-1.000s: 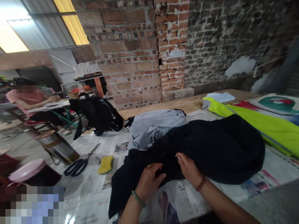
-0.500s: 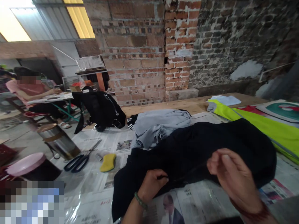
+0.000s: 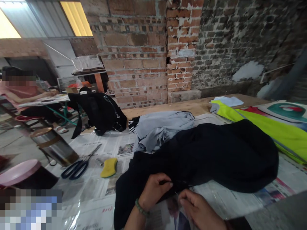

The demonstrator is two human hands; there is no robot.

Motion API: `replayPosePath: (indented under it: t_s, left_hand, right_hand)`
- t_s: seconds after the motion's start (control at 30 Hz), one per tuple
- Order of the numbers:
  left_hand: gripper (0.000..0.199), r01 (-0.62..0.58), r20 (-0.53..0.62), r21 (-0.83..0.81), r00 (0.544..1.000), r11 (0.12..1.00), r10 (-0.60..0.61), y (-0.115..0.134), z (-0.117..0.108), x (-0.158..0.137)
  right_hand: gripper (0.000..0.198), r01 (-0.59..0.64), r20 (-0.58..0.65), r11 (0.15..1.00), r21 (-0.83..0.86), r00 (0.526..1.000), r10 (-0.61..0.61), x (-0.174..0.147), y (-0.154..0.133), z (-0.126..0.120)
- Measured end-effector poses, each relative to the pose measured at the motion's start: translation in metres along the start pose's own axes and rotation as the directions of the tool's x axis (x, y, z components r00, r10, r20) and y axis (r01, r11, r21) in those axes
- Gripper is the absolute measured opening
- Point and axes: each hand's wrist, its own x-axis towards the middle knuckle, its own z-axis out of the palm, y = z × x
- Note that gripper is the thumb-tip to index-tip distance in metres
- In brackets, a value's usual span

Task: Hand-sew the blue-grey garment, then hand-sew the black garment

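"What lies farthest left of the dark garment [image 3: 225, 156]?"
"A pink-lidded tub [image 3: 24, 172], then a metal flask [image 3: 56, 148], then blue-handled scissors [image 3: 86, 162]."
"And closer?"
"A black bag [image 3: 96, 111], back and to its left, and a yellow sponge [image 3: 109, 167] just beside its left end."
"Where's the garment itself?"
"On newspaper [image 3: 92, 198] covering the counter [image 3: 203, 103]. At its near edge is the left hand [image 3: 153, 189], thumb and forefinger pinching the cloth."
"Behind it?"
"A crumpled grey cloth [image 3: 165, 126], partly hidden by the garment."
"The right hand [image 3: 201, 209]?"
"Just in front of the garment's near edge, fingers curled inward; I can't tell whether they grip anything."
"Last?"
"A neon-yellow cloth [image 3: 266, 129], behind the garment's right end."
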Motion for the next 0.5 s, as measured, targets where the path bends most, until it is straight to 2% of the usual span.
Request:
replayPosePath:
  t_s: [0.13, 0.37, 0.5]
  left_hand:
    - [0.008, -0.035, -0.008, 0.057, 0.999, 0.998, 0.036, 0.003, 0.0, 0.0]
    - [0.007, -0.073, -0.032, 0.088, 0.997, 0.993, 0.076, 0.004, 0.001, 0.0]
    - [0.008, -0.097, -0.031, 0.1, 0.994, 0.99, 0.1, 0.006, 0.001, 0.0]
  right_hand:
    - [0.016, 0.001, -0.096, 0.999, -0.042, 0.995, -0.005, 0.007, 0.008, -0.001]
    - [0.016, 0.054, -0.11, 0.998, -0.027, 0.992, -0.057, 0.013, 0.008, 0.004]
    - [0.015, 0.041, -0.113, 0.999, 0.028, 0.993, -0.038, 0.016, 0.015, 0.007]
